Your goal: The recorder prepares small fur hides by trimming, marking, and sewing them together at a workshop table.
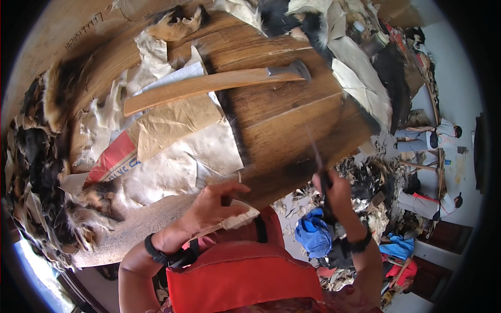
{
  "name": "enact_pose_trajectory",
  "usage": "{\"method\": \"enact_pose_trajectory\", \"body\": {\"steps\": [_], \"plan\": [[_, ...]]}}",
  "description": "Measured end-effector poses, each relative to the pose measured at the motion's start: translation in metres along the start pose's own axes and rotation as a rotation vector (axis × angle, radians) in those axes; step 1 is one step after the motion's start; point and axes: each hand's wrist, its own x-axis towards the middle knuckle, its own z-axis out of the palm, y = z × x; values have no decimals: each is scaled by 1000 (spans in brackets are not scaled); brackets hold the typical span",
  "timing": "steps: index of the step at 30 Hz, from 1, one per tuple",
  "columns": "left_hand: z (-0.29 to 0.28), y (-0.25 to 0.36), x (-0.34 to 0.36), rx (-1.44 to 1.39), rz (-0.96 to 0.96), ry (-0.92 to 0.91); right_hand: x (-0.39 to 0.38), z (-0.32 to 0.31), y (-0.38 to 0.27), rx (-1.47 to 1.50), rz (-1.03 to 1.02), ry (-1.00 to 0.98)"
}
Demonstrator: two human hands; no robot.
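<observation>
My left hand (213, 207) is at the near edge of the wooden table, fingers curled over a small pale piece of hide (241, 219). In my right hand (338, 194), a knife (318, 156) is gripped by its dark handle, its thin blade pointing up over the table's right corner. Farther back, a hammer-like tool (209, 86) with a long curved wooden handle and a metal head lies across the boards. Beneath its handle end is a folded brown paper piece (177, 122) with a red part, resting on pale skins (162, 175).
Black and brown fur scraps (36, 172) heap along the table's left side. More hides (360, 78) lie at its far right edge. Scraps and a blue cloth (314, 233) are on the floor at right. Two people (422, 140) are farther right. A red apron (240, 276) covers my front.
</observation>
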Motion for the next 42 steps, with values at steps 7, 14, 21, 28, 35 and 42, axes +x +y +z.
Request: {"method": "enact_pose_trajectory", "body": {"steps": [7,14,21,28,35,42], "plan": [[-12,-3,-24,-308,-56,186,119,-22,72,-360,-111,469],[-25,-24,-55,-403,-284,196,99,33,-58,17,-639,317],[-43,-12,-31,-222,-239,449,53,106,-127,273,-873,-3],[-51,-26,-28,-207,-178,372,47,115,-158,97,-827,-119],[-55,-12,-14,-397,-157,528,48,125,-136,98,-933,143],[-59,-13,-7,-21,-215,406,51,112,-147,255,-838,177]]}}
